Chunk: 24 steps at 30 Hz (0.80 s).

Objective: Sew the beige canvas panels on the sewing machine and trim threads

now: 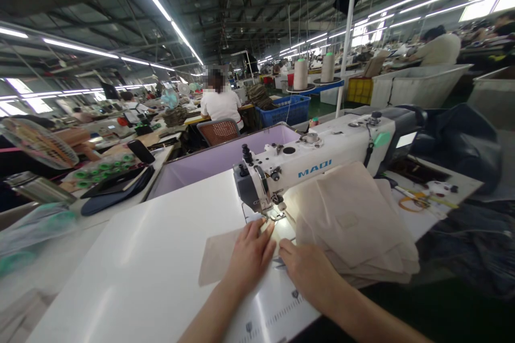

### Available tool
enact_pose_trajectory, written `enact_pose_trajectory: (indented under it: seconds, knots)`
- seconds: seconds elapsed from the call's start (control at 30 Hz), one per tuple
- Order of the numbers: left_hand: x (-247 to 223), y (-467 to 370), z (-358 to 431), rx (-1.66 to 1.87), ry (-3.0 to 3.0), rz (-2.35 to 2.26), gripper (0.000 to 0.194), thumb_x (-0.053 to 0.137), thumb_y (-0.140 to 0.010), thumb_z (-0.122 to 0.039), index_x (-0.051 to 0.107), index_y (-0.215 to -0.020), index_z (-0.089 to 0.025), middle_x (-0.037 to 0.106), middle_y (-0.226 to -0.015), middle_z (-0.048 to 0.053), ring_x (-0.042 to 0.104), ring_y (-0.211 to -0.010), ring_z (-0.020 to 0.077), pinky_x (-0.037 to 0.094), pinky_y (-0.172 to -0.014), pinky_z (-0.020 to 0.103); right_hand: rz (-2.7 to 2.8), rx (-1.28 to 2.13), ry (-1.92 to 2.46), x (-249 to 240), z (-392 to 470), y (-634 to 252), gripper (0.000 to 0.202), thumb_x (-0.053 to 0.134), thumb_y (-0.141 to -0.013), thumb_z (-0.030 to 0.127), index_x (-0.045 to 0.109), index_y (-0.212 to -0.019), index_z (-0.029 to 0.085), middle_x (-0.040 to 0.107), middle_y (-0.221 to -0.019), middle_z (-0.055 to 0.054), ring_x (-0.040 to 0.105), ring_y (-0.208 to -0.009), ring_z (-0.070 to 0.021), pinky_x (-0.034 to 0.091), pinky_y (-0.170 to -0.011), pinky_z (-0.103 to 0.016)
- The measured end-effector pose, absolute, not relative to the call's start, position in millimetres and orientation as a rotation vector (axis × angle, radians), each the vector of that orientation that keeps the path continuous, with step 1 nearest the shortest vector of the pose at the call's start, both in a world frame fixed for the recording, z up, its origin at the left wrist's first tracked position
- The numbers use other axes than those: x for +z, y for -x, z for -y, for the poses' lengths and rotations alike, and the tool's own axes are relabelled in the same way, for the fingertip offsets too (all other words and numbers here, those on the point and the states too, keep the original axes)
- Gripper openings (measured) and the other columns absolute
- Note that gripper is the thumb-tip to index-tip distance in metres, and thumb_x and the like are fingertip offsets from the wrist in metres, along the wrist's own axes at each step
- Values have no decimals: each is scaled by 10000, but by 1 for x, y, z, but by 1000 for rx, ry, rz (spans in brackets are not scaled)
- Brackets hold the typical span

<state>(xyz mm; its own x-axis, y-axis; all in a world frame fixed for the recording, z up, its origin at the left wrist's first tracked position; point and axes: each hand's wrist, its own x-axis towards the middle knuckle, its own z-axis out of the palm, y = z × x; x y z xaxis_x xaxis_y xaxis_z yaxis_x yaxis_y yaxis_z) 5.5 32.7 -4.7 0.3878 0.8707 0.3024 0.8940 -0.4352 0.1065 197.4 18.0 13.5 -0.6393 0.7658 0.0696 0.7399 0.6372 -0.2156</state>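
A white sewing machine [322,153] stands on a white table [161,241], its needle area lit. Just in front of the presser foot, my left hand [252,246] lies on a small beige fabric piece [219,258], fingers spread and fingertips close to the foot. My right hand [303,268] is beside it, its fingers curled together at the fabric edge near the needle plate; what they pinch is too small to make out. A stack of beige fabric pieces [354,220] lies right of the needle, under the machine arm.
Yellow-handled scissors [416,201] lie on the table's right end. Behind the table is a lilac-lined bin [209,158]. Thread cones [300,75] stand above a blue crate [284,111]. A seated person [221,104] faces away. A steel flask [38,187] is at the left.
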Motion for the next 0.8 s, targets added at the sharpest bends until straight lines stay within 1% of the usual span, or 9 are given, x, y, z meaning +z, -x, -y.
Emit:
enact_pose_trajectory:
  seconds: [0.13,0.27,0.37,0.5,0.6,0.67,0.7,0.8]
  knots:
    - [-5,-5,-33,-488,2562,1623,371,482,-1011,-344,614,-1342,-241,607,-1339,108,553,-1245,290,527,-1034,479,2721,181,1231,8,-18,-198,238,534,-920,8,658,-1065,149,692,-1048,-54,659,-733,-174,456,-566,-305]
    - [-3,-5,-32,-480,2569,1622,379,471,-1013,-350,609,-1345,-229,607,-1339,119,557,-1234,296,533,-1020,486,2711,139,1179,4,-17,-198,215,537,-910,0,646,-1031,139,685,-1000,-58,656,-711,-187,459,-547,-316]
    - [-3,-5,-34,-504,2569,1613,379,466,-1015,-350,609,-1345,-231,605,-1339,117,555,-1232,293,530,-1024,486,2718,113,1143,4,-18,-198,215,540,-899,-6,640,-1034,129,684,-1009,-66,656,-708,-191,464,-542,-322]
    - [-6,-4,-36,-495,2569,1595,378,461,-1021,-359,608,-1345,-233,604,-1347,117,559,-1239,287,530,-1027,480,2730,91,1116,5,-21,-197,205,540,-894,7,643,-1025,127,678,-1022,-70,653,-717,-198,475,-549,-337]
    - [-5,-3,-30,-454,2560,1559,383,466,-1019,-360,606,-1349,-226,592,-1384,135,552,-1272,311,532,-1026,500,2751,92,1089,4,-21,-198,172,549,-901,35,651,-996,136,680,-1000,-67,651,-718,-197,469,-548,-329]
    - [-2,-3,-21,-426,2588,1523,389,482,-1007,-326,596,-1361,-212,588,-1403,145,541,-1300,328,534,-1028,510,2750,86,1071,1,-21,-199,160,560,-902,48,653,-995,140,683,-999,-67,651,-709,-192,460,-539,-320]
    - [0,-3,-16,-414,2628,1500,395,488,-999,-292,585,-1373,-211,594,-1402,140,547,-1301,322,536,-1033,502,2743,77,1064,-1,-20,-200,166,562,-899,48,652,-1005,140,684,-999,-66,651,-702,-190,455,-533,-319]
    - [9,-4,-2,-393,2797,1396,441,484,-974,-196,548,-1409,-226,625,-1381,98,577,-1280,272,534,-1057,449,2715,49,1055,-8,-17,-203,211,560,-886,34,637,-1055,134,680,-981,-68,646,-670,-186,446,-517,-322]
